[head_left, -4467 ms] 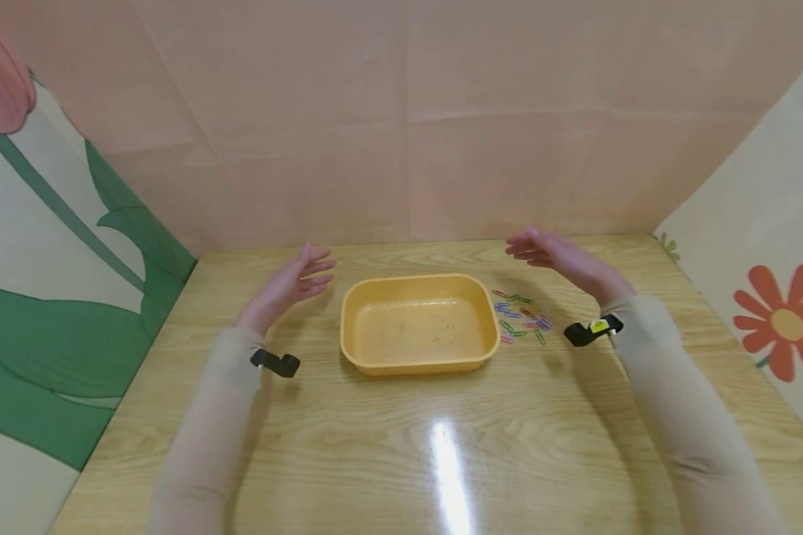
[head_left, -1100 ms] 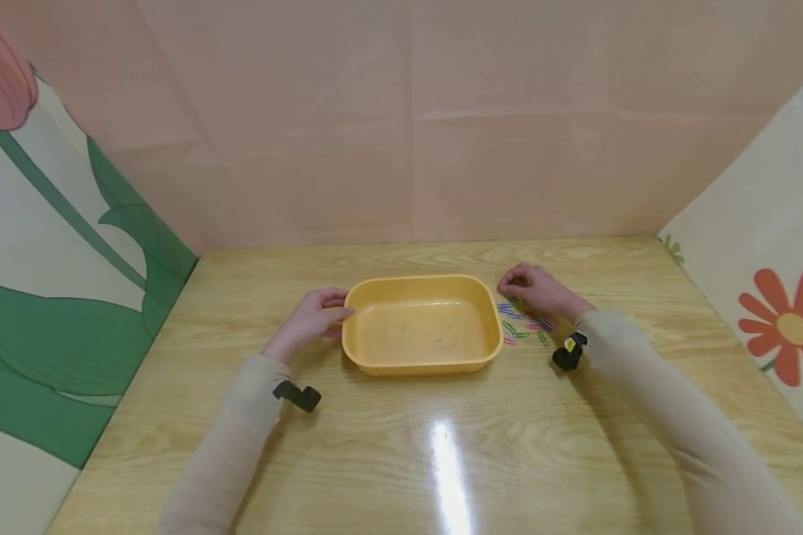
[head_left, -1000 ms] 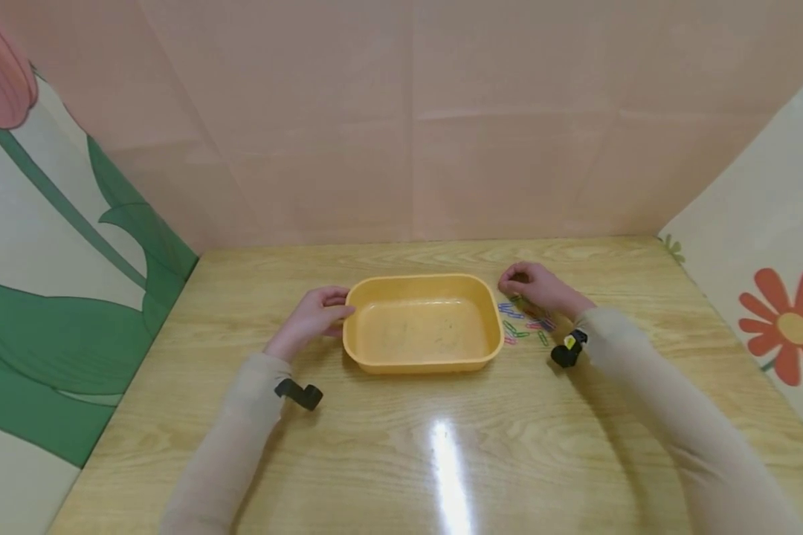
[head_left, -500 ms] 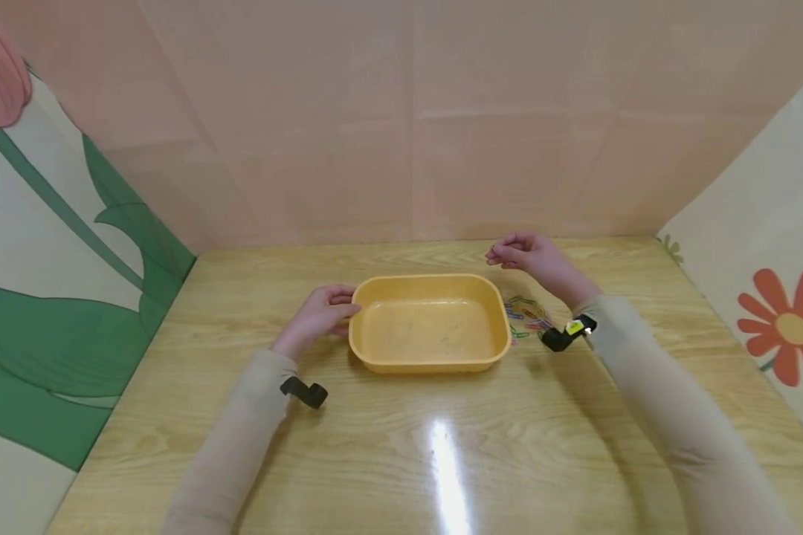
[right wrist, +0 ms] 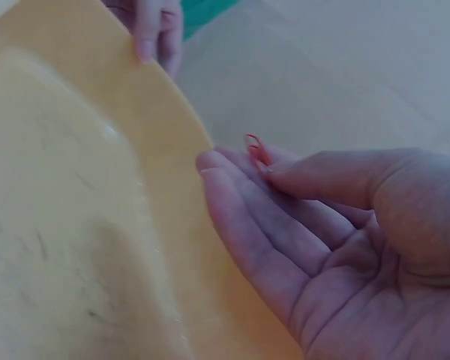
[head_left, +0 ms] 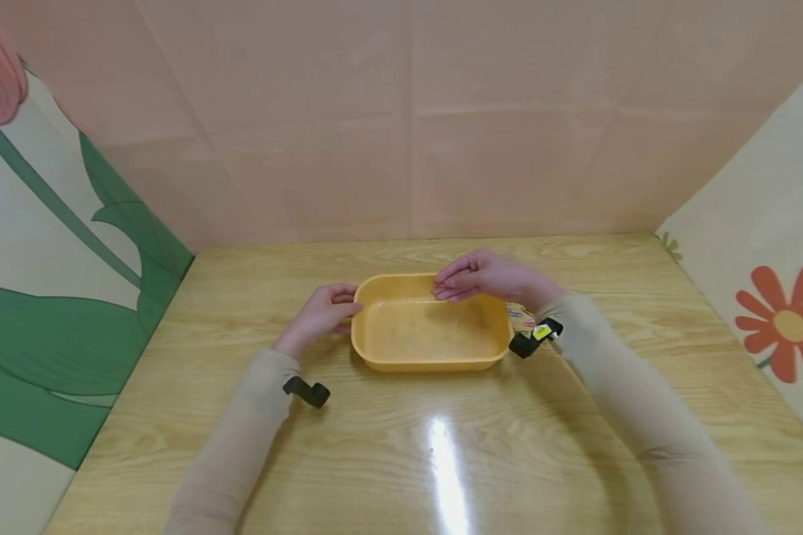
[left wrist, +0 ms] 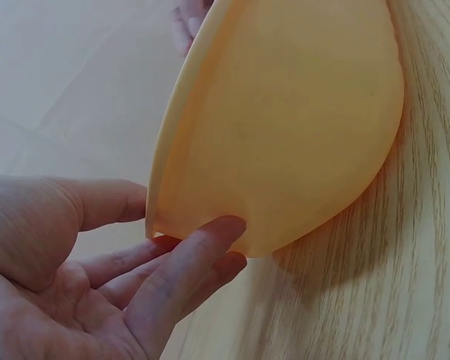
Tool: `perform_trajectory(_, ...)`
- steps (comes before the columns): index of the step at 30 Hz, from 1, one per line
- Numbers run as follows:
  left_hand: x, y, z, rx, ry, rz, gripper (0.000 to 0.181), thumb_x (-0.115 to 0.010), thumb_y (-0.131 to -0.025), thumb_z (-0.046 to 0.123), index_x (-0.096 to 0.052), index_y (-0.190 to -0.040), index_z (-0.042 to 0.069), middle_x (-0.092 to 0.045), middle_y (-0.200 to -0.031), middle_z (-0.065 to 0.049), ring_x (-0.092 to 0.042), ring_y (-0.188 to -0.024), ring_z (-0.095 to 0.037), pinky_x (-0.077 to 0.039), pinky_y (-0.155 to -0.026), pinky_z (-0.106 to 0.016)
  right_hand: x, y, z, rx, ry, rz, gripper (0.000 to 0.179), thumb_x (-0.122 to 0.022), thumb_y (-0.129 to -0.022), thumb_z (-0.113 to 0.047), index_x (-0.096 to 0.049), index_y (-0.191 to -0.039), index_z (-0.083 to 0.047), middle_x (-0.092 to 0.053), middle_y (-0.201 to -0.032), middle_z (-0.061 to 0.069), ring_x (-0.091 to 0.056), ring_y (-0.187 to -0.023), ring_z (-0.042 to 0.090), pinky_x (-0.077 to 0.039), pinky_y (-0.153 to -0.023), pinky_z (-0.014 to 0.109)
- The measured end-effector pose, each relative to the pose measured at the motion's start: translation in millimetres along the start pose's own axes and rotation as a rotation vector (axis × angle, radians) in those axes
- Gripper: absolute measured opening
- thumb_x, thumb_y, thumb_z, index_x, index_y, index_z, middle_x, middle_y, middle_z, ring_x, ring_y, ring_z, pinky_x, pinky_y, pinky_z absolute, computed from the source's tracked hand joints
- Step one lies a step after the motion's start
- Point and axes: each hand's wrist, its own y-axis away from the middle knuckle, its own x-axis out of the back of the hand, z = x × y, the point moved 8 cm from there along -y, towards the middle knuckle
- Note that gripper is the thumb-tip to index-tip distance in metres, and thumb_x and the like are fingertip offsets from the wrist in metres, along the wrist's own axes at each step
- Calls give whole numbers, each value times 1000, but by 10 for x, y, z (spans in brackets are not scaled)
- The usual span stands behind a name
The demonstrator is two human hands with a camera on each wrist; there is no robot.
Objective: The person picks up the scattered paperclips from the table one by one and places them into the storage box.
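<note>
A yellow plastic tray sits on the wooden table. At its left end my left hand grips the wall, thumb at the rim and fingers along the outside. The left wrist view shows those fingers against the tray wall. Over the tray's back right part hovers my right hand. Between its thumb and forefinger it pinches a red paper clip, clearest in the right wrist view. Coloured paper clips lie right of the tray, partly hidden by the right wrist.
The light wood table carries a bright reflection in front of the tray. A pink backdrop rises behind it, with flower-patterned panels on the left and right. Each wrist wears a black camera mount.
My right hand has lifted the red paper clip from the pile and carried it left over the tray. My left hand has taken hold of the tray, which has shifted slightly right.
</note>
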Motion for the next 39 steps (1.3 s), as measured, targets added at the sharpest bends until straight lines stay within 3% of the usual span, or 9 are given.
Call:
perform_trajectory(6,6,-9,-35,1,-11,3,37,-57,-86,8,-48,-121,2,-52,-117,-17,-55,-100,-30,-52,-71,-38,-214,-167,197,-68,38,-92,29,-49,-88,2,-49,-114,16,-54,-110,30,-46,-104,45,-38,-87,52)
perform_trajectory(16,-11,-19,-53,15,29,-11,39,-56,-86,5,-46,-123,-1,-50,-119,-20,-54,-100,-33,-51,-74,-43,-371,-277,327,-204,151,-93,27,-55,-85,1,-51,-108,13,-60,-100,27,-59,-91,35,-45,-82,49)
perform_trajectory(23,-22,-1,-29,37,52,-26,41,-56,-86,4,-43,-125,-2,-47,-123,-22,-51,-105,-36,-48,-78,-46,-358,-379,376,-229,236,-60,31,-61,-81,-1,-49,-106,12,-63,-93,25,-64,-79,27,-50,-75,44)
perform_trajectory(31,-8,-18,-41,11,44,-11,39,-57,-85,5,-46,-122,-1,-50,-119,-20,-53,-102,-35,-50,-74,-44,-298,-438,396,-260,260,-11,34,-65,-78,0,-49,-106,11,-65,-84,19,-64,-75,22,-52,-71,40)
perform_trajectory(39,1,-12,-46,9,44,-6,38,-57,-86,6,-46,-122,-1,-50,-119,-20,-53,-102,-35,-50,-75,-44,-282,-447,375,-261,257,-22,25,-55,-85,2,-50,-107,14,-62,-93,25,-61,-86,33,-49,-78,45)
